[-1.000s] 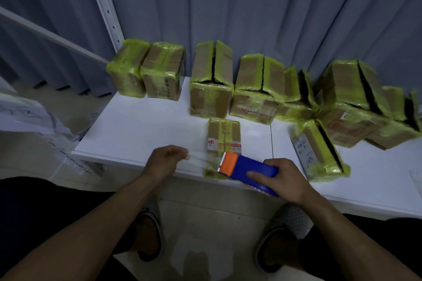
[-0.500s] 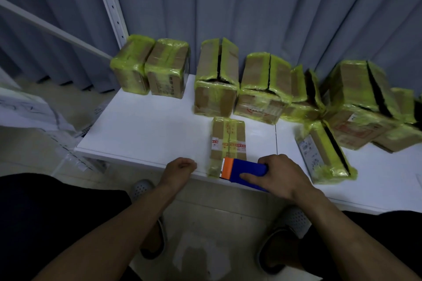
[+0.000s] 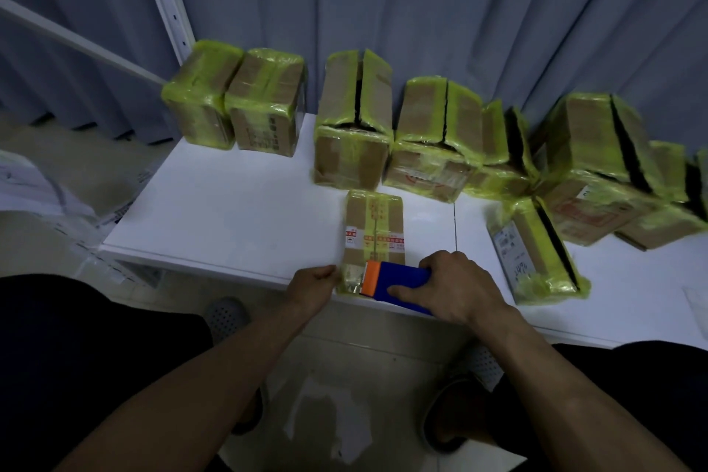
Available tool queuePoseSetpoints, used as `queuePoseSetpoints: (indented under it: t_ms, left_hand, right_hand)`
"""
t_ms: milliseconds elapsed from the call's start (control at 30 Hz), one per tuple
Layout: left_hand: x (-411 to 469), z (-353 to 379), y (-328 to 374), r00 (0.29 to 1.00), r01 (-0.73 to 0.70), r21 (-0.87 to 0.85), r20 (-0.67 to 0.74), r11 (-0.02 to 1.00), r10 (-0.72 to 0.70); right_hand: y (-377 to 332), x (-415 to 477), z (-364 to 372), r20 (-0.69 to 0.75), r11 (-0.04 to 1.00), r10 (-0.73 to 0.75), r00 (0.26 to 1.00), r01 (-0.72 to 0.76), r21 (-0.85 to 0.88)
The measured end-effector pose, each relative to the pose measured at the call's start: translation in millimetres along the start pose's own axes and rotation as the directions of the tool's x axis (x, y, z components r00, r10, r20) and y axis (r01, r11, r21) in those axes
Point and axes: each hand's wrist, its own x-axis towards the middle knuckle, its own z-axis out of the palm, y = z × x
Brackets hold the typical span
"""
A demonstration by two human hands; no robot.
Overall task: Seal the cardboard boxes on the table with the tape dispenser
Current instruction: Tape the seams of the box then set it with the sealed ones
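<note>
Head view, lower centre: right hand (image 3: 456, 287) curled round blue-and-orange tape dispenser (image 3: 398, 280), set on near end of small cardboard box (image 3: 373, 230) at front edge of table (image 3: 230, 218). Left hand (image 3: 314, 287) against box's near left corner, fingers curled (pinching tape or box: cannot tell). Other boxes (image 3: 352, 134) in yellow-green tape ranged along far side, centre to right.

A small flat cardboard box (image 3: 373, 226), banded in yellow-green tape, lies at the table's (image 3: 230, 211) near edge. The blue tape dispenser (image 3: 402, 278), orange-ended, sits on its near end. Taller taped boxes (image 3: 352, 157) line the table's far edge.
</note>
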Motion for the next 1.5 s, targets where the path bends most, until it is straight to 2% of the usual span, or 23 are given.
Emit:
queuePoseSetpoints:
  t_ms: [67, 133, 233, 433, 500, 600, 700, 833, 1000, 1167, 1367, 1433, 1500]
  left_hand:
    - [3, 0, 2, 0.999, 0.041, -0.001, 0.012, 0.999, -0.041]
    - [6, -3, 4, 0.997, 0.064, 0.019, -0.053, 0.998, -0.063]
    - [0, -3, 5, 0.991, -0.053, -0.047, -0.124, 0.997, 0.047]
    - [-16, 4, 2, 0.978, -0.190, -0.096, 0.065, 0.977, 0.196]
    - [-22, -2, 0, 0.930, -0.355, -0.024, 0.097, 0.935, 0.355]
    - [-31, -9, -2, 0.781, -0.613, -0.010, 0.144, 0.790, 0.608]
    - [-22, -17, -4, 0.713, -0.698, 0.164, 0.253, 0.697, 0.654]
    - [-10, -25, -11, 0.657, -0.748, 0.350, 0.273, 0.564, 0.702]
    - [-6, -28, -4, 0.682, -0.721, 0.415, 0.281, 0.555, 0.676]
    - [-6, -29, -1, 0.619, -0.764, 0.435, 0.283, 0.477, 0.733]
    - [-9, -15, -6, 0.448, -0.826, 0.510, 0.337, 0.240, 0.828]
    - [-11, -13, -7, 0.427, -0.832, 0.515, 0.352, 0.209, 0.833]
    - [-11, -13, -6, 0.432, -0.839, 0.497, 0.361, 0.221, 0.826]
  right_hand:
    - [0, 0, 1, 0.001, 1.000, 0.006, 1.000, -0.006, -0.004]
    - [1, 0, 2, 0.008, 1.000, 0.017, 1.000, -0.017, 0.010]
    - [2, 2, 3, 0.019, 0.999, 0.024, 1.000, -0.025, 0.034]
    - [2, 2, 4, 0.031, 0.998, 0.023, 0.999, -0.025, 0.058]
    - [2, 2, 3, 0.035, 0.997, 0.024, 0.999, -0.026, 0.070]
    - [3, 1, 3, 0.029, 0.996, 0.026, 0.999, -0.029, 0.081]
    - [4, -1, 4, 0.034, 0.995, 0.024, 0.999, -0.027, 0.091]
    - [8, -4, 4, 0.040, 0.996, 0.007, 0.999, -0.010, 0.091]
    - [15, -5, 4, 0.039, 0.997, 0.006, 0.999, -0.009, 0.082]
    - [23, -7, 8, 0.039, 0.996, -0.008, 0.999, 0.005, 0.089]
    - [28, -10, 10, 0.029, 0.996, -0.030, 0.999, 0.028, 0.087]
    - [30, -12, 11, 0.021, 0.995, -0.034, 0.999, 0.032, 0.092]
    - [30, -13, 10, 0.013, 0.994, -0.046, 0.999, 0.044, 0.095]
